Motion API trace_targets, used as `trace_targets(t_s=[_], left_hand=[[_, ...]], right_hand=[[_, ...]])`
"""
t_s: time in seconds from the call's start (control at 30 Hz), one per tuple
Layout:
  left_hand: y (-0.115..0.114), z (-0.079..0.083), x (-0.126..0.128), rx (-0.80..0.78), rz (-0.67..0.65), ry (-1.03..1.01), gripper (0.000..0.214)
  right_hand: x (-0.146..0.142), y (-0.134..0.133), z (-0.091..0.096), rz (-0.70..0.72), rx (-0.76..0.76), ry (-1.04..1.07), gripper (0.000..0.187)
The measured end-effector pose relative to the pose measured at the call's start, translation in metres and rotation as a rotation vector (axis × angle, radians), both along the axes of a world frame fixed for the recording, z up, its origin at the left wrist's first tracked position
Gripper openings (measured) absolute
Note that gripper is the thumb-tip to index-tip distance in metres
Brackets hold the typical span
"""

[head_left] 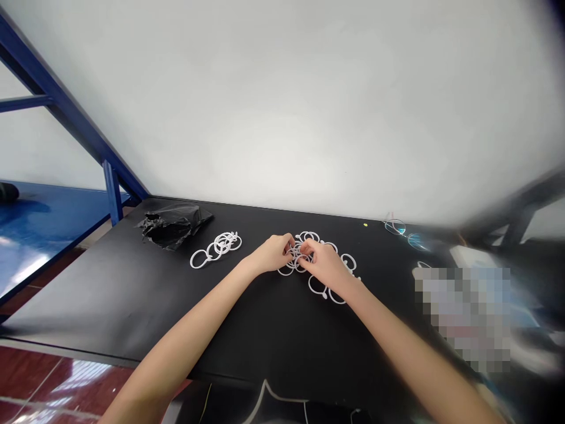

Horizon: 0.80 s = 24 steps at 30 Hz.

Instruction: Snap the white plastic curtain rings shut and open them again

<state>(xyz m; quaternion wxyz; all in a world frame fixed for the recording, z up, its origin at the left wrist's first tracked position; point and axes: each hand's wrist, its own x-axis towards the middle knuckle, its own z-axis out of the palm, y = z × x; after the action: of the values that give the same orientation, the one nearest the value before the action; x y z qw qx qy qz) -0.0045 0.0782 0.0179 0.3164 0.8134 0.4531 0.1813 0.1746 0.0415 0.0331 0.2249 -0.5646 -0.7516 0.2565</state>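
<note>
White plastic rings with small knobs [316, 285] lie in a loose pile on the black table [247, 318], in front of me. My left hand [276, 252] is at the pile's left side, its thumb and fingers closed in a pinch on a ring. From the right, my right hand [324, 262] reaches over the pile with thumb and forefinger pinched on a ring close to the left fingertips. Fingers partly hide the rings being held. To the left, a linked row of similar white rings [200, 259] lies apart from the pile.
A crumpled black plastic bag [176, 227] lies at the back left. Eyeglasses [396, 227] rest at the back right, near a blurred white object [472, 256]. A pale wall [282, 118] stands behind the table, with a blue metal frame [75, 123] at left.
</note>
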Motion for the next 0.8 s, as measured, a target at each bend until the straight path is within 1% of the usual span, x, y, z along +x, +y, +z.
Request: trace_targets(t_s=[0.1,0.2,0.27,0.4,0.53,0.6,0.67,0.8], left_hand=[[-0.005,0.000,-0.003,0.020,0.021,-0.085,0.015],[-0.014,0.003,-0.011,0.037,0.021,-0.183,0.016],[-0.021,0.004,-0.016,0.017,0.040,-0.280,0.019],[-0.030,0.003,-0.020,-0.138,0.093,-0.462,0.029],[-0.032,0.002,-0.019,-0.236,0.073,-0.602,0.026],[-0.032,0.002,-0.019,-0.287,0.094,-0.638,0.027],[-0.033,0.003,-0.020,-0.356,0.127,-0.648,0.028],[-0.035,0.011,-0.021,-0.506,0.171,-0.656,0.031]], right_hand=[[0.004,0.000,-0.003,-0.011,-0.011,0.068,0.009],[0.008,-0.002,-0.002,-0.017,-0.039,0.245,0.012],[0.011,-0.005,0.002,-0.011,-0.067,0.360,0.013],[0.011,-0.009,0.011,0.020,-0.123,0.435,0.013],[0.012,-0.013,0.014,0.012,-0.153,0.482,0.020],[0.013,-0.015,0.015,0.019,-0.173,0.526,0.022],[0.014,-0.016,0.016,0.058,-0.220,0.559,0.022],[0.011,-0.017,0.019,0.150,-0.297,0.588,0.022]])
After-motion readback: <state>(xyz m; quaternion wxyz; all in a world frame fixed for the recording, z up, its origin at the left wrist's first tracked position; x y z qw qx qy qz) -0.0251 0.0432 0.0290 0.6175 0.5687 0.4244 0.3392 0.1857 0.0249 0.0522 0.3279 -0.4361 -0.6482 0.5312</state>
